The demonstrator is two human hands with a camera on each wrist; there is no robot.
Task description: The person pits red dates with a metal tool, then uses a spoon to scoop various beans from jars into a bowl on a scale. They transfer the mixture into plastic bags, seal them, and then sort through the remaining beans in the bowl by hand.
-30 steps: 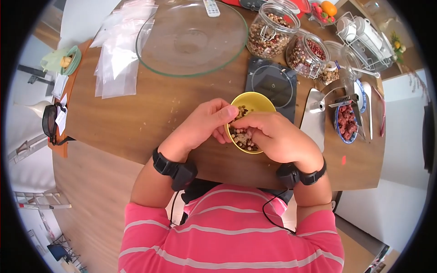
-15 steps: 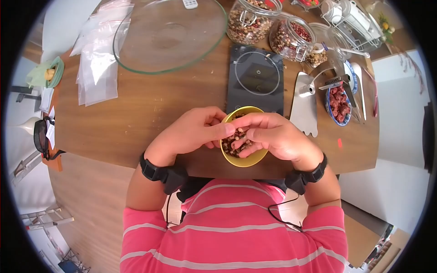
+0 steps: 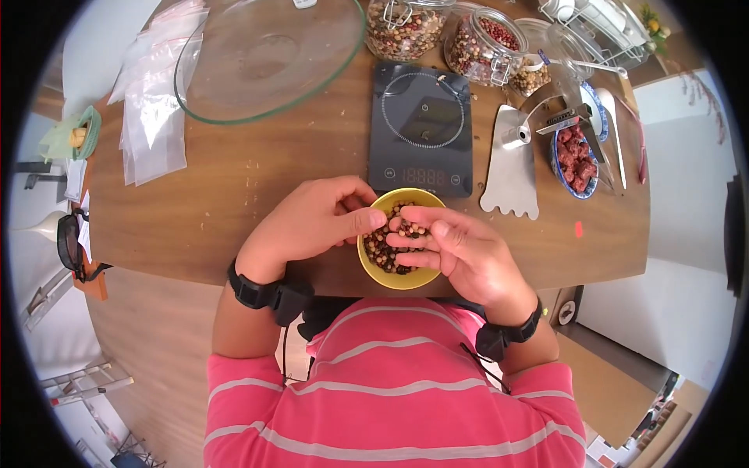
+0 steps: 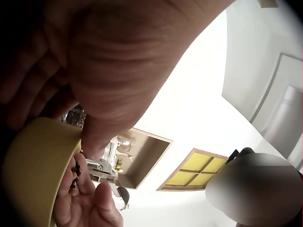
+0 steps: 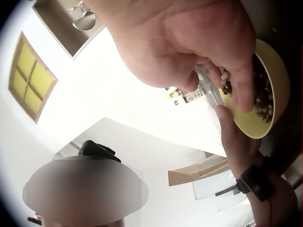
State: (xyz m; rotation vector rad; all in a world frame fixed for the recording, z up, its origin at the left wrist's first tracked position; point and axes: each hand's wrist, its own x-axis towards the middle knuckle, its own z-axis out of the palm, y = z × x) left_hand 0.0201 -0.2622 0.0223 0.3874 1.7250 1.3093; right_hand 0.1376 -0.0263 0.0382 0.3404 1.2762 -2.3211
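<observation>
The yellow bowl [image 3: 399, 280] is at the table's front edge, with mixed peppercorns [image 3: 381, 253] inside. My left hand [image 3: 306, 224] grips its left side, thumb over the rim and the other fingers mostly hidden behind the wall. Over the bowl's right part is my right hand [image 3: 477, 261], palm turned up, fingers spread and slightly bent. Some peppercorns [image 3: 413, 228] lie on those fingers. The left wrist view shows dark grains [image 4: 75, 177] on the right fingers, the thumb apart from them, beside the bowl [image 4: 32, 165].
Behind the bowl lies a black scale [image 3: 421, 165]. A metal scraper [image 3: 511, 175] and a blue-and-white dish of dark red pieces [image 3: 576, 160] are at the right. Peppercorn jars [image 3: 482, 58] stand at the back, a glass plate [image 3: 269, 58] and plastic bags [image 3: 154, 129] at the left.
The right hand has turned from reaching down into the bowl to palm up, with peppercorns on its fingers. The left hand still grips the bowl, which now sits clear of the scale's front edge.
</observation>
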